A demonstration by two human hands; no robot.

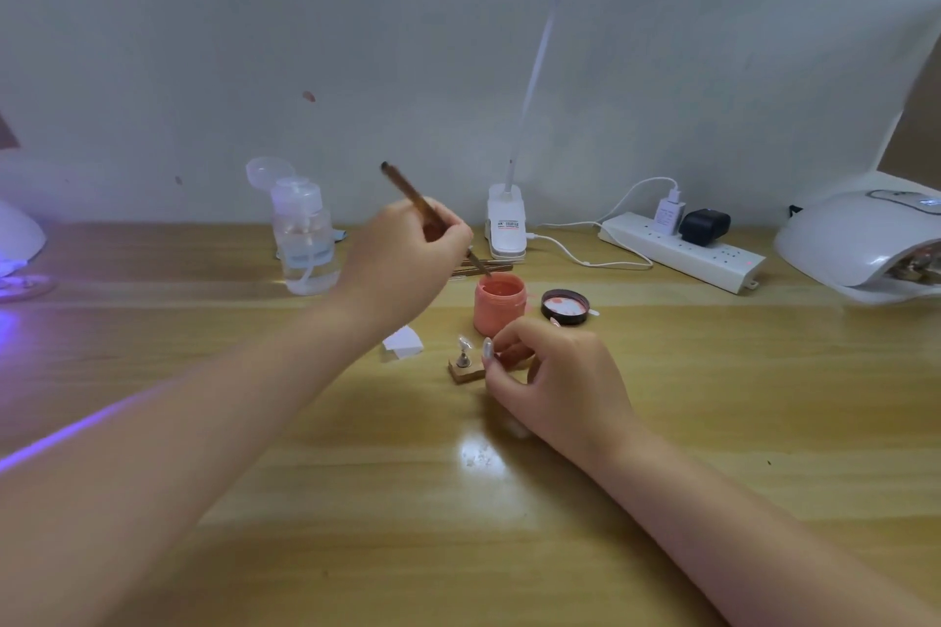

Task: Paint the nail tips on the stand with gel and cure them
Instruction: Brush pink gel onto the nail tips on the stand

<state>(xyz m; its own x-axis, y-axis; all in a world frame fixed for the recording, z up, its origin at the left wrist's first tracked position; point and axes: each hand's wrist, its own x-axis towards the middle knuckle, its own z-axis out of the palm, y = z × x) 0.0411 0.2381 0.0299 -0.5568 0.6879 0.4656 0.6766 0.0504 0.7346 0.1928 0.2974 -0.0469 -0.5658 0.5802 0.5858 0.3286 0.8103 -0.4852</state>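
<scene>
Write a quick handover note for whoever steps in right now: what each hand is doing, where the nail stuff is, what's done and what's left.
Left hand grips the brush, its tip dipped in the open pink gel jar.
Right hand holds the wooden stand steady; the nail tip on it looks unpainted.
The jar's lid lies just right of the jar. One curing lamp sits far right; a second glows violet at the far left edge.
Done: jar opened, brush loading.
Left: paint the tips, then cure them.

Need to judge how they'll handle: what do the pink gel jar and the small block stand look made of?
Small round pink gel jar: likely plastic, matte and opaque, evenly coloured, with no glassy glare. Small tan block stand: looks like wood, with a dull surface and squared edges; its silvery glinting peg is probably metal.
</scene>
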